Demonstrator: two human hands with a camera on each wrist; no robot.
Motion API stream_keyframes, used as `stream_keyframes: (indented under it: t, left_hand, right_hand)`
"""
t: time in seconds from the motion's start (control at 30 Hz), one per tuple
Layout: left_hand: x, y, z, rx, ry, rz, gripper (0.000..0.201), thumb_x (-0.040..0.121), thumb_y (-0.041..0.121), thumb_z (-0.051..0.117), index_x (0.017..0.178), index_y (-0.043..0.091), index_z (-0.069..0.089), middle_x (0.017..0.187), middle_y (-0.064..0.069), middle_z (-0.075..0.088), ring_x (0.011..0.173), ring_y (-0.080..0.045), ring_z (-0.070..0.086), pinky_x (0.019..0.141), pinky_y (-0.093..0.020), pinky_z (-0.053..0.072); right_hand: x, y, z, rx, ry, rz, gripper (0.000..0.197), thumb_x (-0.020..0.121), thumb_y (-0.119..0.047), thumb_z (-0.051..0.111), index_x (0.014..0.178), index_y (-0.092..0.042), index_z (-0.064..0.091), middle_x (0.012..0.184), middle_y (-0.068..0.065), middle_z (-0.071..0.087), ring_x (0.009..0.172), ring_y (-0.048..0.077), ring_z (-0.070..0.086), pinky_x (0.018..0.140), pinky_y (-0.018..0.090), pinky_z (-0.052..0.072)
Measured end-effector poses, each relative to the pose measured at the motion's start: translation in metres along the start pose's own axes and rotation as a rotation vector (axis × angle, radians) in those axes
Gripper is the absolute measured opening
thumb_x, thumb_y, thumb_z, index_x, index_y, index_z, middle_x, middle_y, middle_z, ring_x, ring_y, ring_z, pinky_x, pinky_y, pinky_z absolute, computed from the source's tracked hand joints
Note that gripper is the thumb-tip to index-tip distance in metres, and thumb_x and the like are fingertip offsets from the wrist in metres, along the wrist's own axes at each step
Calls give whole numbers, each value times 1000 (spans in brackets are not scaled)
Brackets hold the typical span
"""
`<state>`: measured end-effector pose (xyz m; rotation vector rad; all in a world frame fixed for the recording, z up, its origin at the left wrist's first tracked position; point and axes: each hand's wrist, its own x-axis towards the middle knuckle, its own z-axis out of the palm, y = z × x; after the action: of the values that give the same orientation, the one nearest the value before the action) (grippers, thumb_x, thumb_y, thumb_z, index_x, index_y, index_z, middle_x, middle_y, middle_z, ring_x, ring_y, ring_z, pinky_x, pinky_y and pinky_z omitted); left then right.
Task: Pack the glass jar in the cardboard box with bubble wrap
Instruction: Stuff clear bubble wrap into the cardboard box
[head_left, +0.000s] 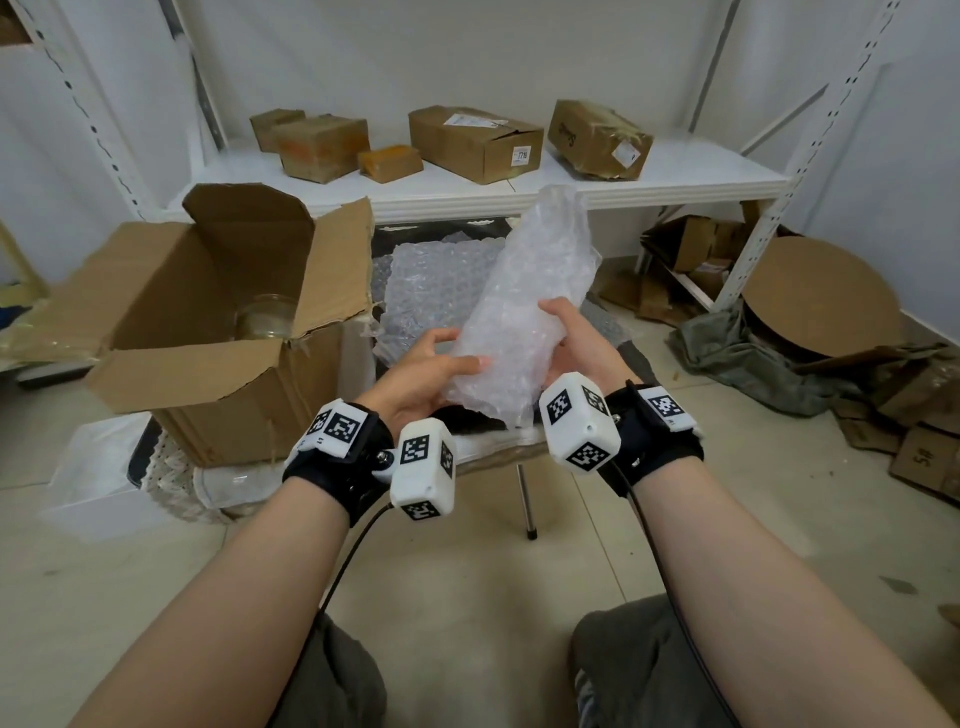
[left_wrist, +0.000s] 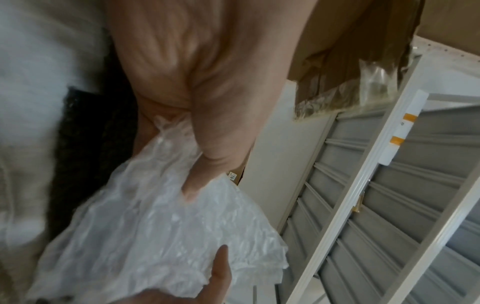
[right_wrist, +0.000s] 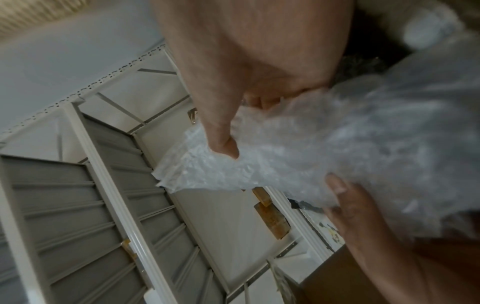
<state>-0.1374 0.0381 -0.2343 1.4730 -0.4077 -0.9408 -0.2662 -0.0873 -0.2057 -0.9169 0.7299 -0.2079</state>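
White shelf (head_left: 675, 176) (cardboard boxes (head_left: 475, 143)), tiled floor (head_left: 467, 571)

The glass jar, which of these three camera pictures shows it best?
The head view. There the glass jar sits inside the open cardboard box, its rim showing past a flap. Neither wrist view shows the jar: both are filled by the left hand and right hand gripping the bubble wrap, with only bits of cardboard at the edges.
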Motion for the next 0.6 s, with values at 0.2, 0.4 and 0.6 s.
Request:
stream_keyframes:
  t: [0.2, 0.4, 0.6]
  left_hand:
    - [2, 2, -4, 20, -66, -32, 28, 99, 17, 52, 123, 5, 60, 106, -13, 71, 85, -22, 70, 69, -28, 58]
    - [-4, -1, -2, 151, -26, 132, 50, 90, 25, 69, 133, 28, 43, 121, -7, 61, 97, -18, 69, 67, -25, 57]
    - [-14, 8, 5, 231, -53, 149, 62, 87, 71, 44, 134, 31, 49, 142, 8, 47, 131, -14, 42, 107, -41, 35]
  right_hand:
    - [8, -1, 3, -76, 110, 45, 51, 90, -34, 66, 129, -3, 54, 120, 20, 67, 96, 35, 69, 59, 37, 58]
    - [14, 3, 8, -147, 98, -5, 52, 87, -31, 74, 129, -4, 60, 116, 20, 71, 86, 32, 73, 52, 38, 59]
    - [18, 8, 11, -122, -110, -44, 97, 63, -73, 78, 140, -19, 53, 137, 14, 60, 117, 32, 65, 101, 53, 50]
